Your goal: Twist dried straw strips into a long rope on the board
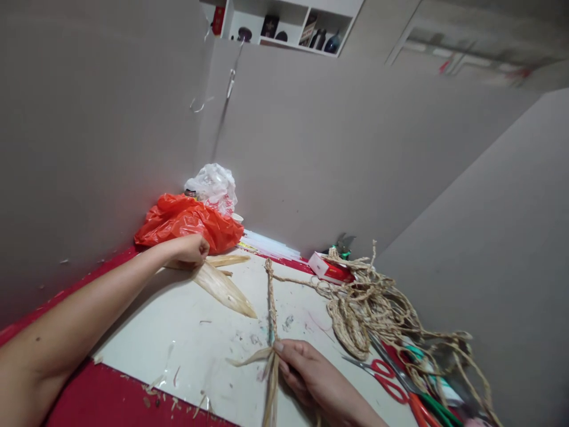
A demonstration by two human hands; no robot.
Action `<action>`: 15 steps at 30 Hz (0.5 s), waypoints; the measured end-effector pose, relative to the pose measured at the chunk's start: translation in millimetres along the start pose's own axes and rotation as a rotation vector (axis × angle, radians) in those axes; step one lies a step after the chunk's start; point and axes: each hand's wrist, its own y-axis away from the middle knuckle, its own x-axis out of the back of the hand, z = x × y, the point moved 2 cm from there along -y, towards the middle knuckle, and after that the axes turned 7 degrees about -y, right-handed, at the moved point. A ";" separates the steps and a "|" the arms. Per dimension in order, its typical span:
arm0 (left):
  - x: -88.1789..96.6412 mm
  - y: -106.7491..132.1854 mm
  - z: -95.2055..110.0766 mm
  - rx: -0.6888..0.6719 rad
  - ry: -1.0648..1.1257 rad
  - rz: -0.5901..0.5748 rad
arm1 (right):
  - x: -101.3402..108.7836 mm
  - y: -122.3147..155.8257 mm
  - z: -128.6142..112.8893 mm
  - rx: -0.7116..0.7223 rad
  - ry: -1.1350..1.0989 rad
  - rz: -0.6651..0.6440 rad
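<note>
Plainly, from the head view, the husk (224, 289) lies flat on the white board (208, 362), left of the braid (272, 302) and farther from the person than the right hand (306, 370). Its long axis slants from the left hand (191, 249) at the far end down toward the braid, and its near tip stops just beside the braid, apart from it. The left hand is much the nearer of the two to the husk; the right is off past the tip, across the braid. The braid itself runs nearly straight away from the person, its far end touching a cord that leads right to the rope pile (382, 296).

As for the fingers, those of the left are curled in at the husk's far end; whether they pinch it is hidden by the hand. The right thumb and fingers are closed on the near end of the braid, with no gap showing. Below that grip the loose strands (271, 394) hang toward the person, and one strip (251, 357) sticks out left.
</note>
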 end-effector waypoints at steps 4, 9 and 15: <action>15.5 3.7 10.4 -0.143 0.377 0.085 | -1.9 1.6 -3.4 0.010 -0.013 -0.017; 44.0 21.4 34.9 -0.223 0.676 0.307 | -1.1 1.2 -3.7 0.038 -0.026 -0.036; 28.9 45.3 87.7 -0.372 0.652 -0.016 | -2.1 2.1 -5.9 0.078 -0.018 -0.033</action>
